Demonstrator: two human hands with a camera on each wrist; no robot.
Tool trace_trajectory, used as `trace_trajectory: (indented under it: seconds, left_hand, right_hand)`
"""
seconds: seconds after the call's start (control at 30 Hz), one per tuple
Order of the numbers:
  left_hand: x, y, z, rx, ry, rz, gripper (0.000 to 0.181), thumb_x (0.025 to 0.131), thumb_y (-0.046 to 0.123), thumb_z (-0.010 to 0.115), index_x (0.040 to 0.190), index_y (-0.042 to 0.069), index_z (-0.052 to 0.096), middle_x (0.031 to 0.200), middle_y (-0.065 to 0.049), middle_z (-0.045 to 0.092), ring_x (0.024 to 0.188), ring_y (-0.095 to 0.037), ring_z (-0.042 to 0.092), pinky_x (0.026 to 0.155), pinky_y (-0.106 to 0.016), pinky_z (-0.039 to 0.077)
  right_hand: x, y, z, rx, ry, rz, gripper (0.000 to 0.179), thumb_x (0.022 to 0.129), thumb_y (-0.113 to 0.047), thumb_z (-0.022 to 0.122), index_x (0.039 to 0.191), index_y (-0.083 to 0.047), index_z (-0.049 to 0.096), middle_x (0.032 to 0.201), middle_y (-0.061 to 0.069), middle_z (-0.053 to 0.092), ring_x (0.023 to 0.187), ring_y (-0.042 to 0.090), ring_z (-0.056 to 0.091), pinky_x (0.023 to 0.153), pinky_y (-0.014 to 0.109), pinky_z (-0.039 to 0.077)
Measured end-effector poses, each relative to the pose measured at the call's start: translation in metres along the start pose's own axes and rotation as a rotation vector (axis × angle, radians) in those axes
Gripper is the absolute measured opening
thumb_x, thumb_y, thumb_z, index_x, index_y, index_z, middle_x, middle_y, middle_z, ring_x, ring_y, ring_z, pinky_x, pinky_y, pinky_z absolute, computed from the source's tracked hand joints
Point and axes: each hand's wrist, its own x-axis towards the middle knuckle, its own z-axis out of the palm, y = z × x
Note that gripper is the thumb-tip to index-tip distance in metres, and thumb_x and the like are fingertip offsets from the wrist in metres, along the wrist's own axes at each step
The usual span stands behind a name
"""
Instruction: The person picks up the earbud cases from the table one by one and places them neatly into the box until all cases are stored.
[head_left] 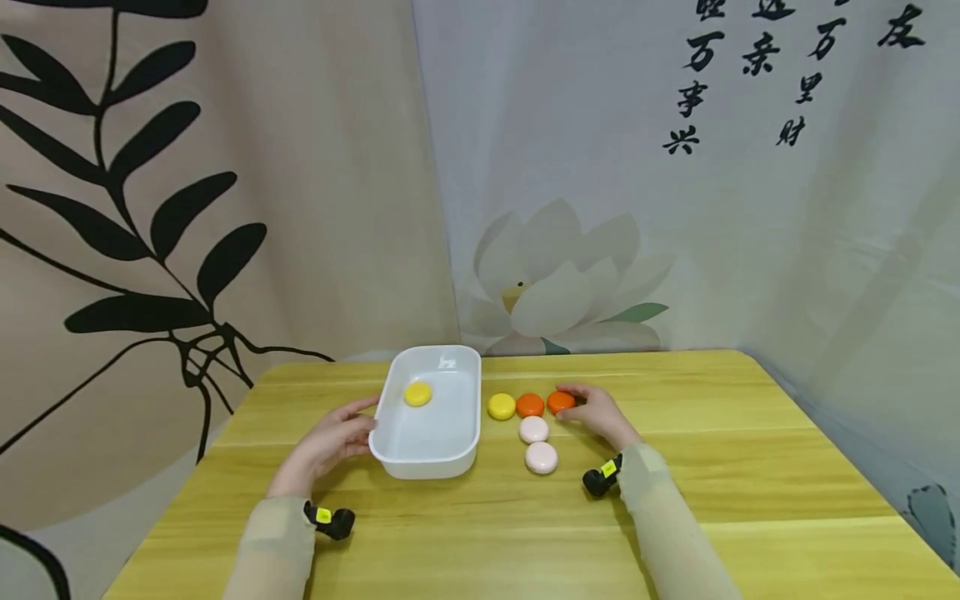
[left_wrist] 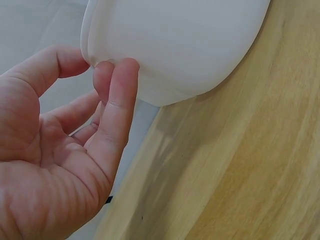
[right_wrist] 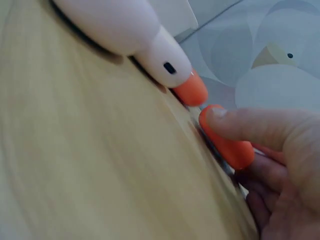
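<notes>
My right hand (head_left: 596,412) pinches a round, glossy orange disc (head_left: 561,402) between thumb and fingers, low over the table at the right end of a row. Left of it sit a second orange disc (head_left: 530,405) and a yellow disc (head_left: 502,406). Two pale pink discs (head_left: 534,429) lie nearer the front; one pink disc (right_wrist: 170,60) shows a small dark slot in its side. A white tray (head_left: 427,468) holds another yellow disc (head_left: 417,394). With fingers fairly straight, my left hand (head_left: 330,440) touches the outside of the tray's left wall.
A wood-grain table (head_left: 465,542) carries everything. Behind its far edge hangs a cloth backdrop (head_left: 345,192) printed with dark leaves, a pale flower and black characters. Each wrist wears a small black camera (head_left: 602,477).
</notes>
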Motion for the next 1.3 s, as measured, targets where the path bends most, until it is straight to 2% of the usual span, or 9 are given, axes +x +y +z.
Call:
trace_trajectory:
  seconds: [0.17,0.4,0.53,0.77,0.93,1.13,1.3]
  left_hand:
    - [0.003,0.0,0.0,-0.001,0.002,0.0,0.063,0.094,0.006,0.055,0.15,-0.001,0.027,0.098,-0.011,0.063,0.077,-0.018,0.063,0.075,-0.033,0.056]
    - [0.0,0.0,-0.001,0.004,0.006,-0.01,0.065,0.095,0.008,0.055,0.151,0.0,0.025,0.098,-0.012,0.062,0.077,-0.019,0.062,0.073,-0.031,0.056]
    - [-0.002,0.001,0.0,-0.003,0.006,-0.014,0.065,0.095,0.009,0.056,0.152,0.0,0.024,0.099,-0.013,0.063,0.078,-0.018,0.062,0.073,-0.03,0.056]
    - [-0.001,0.003,0.001,-0.012,0.002,-0.027,0.066,0.095,0.007,0.056,0.152,0.001,0.024,0.101,-0.014,0.063,0.078,-0.019,0.063,0.073,-0.03,0.056]
    - [0.001,0.001,0.002,-0.014,0.015,-0.027,0.068,0.094,0.007,0.057,0.153,0.005,0.023,0.107,-0.019,0.062,0.081,-0.022,0.065,0.074,-0.032,0.057]
    - [0.001,-0.001,0.003,-0.029,0.003,-0.029,0.07,0.094,0.007,0.057,0.154,0.007,0.022,0.104,-0.015,0.064,0.079,-0.02,0.065,0.073,-0.032,0.057]
    - [0.001,0.0,0.002,-0.033,0.015,-0.028,0.071,0.094,0.007,0.057,0.154,0.007,0.02,0.105,-0.015,0.064,0.079,-0.02,0.065,0.073,-0.032,0.057]
  right_hand:
    - [-0.001,0.0,-0.005,0.04,0.002,-0.014,0.055,0.081,-0.012,0.078,0.132,-0.004,0.059,0.134,0.015,0.056,0.121,0.031,0.05,0.106,0.047,0.035]
    - [0.001,0.004,-0.008,0.173,-0.021,0.034,0.06,0.082,-0.015,0.078,0.136,-0.004,0.055,0.138,0.013,0.054,0.125,0.029,0.048,0.107,0.045,0.035]
    - [0.002,0.003,-0.011,0.217,-0.028,0.036,0.061,0.082,-0.013,0.078,0.137,-0.003,0.053,0.139,0.013,0.052,0.127,0.03,0.046,0.109,0.047,0.032]
    - [0.001,0.005,-0.013,0.229,-0.037,-0.006,0.061,0.084,-0.011,0.076,0.138,0.001,0.051,0.14,0.017,0.051,0.127,0.033,0.045,0.108,0.049,0.033]
    - [-0.002,0.007,-0.014,0.251,-0.026,0.014,0.063,0.083,-0.014,0.077,0.138,-0.001,0.051,0.137,0.014,0.054,0.124,0.03,0.049,0.108,0.046,0.033]
    - [-0.003,0.006,-0.017,0.234,-0.012,0.053,0.063,0.081,-0.016,0.079,0.137,-0.005,0.054,0.132,0.011,0.058,0.115,0.028,0.053,0.107,0.048,0.033]
    - [-0.003,0.001,-0.022,0.198,-0.025,0.03,0.063,0.081,-0.02,0.079,0.137,-0.006,0.055,0.133,0.011,0.057,0.112,0.029,0.053,0.102,0.049,0.035]
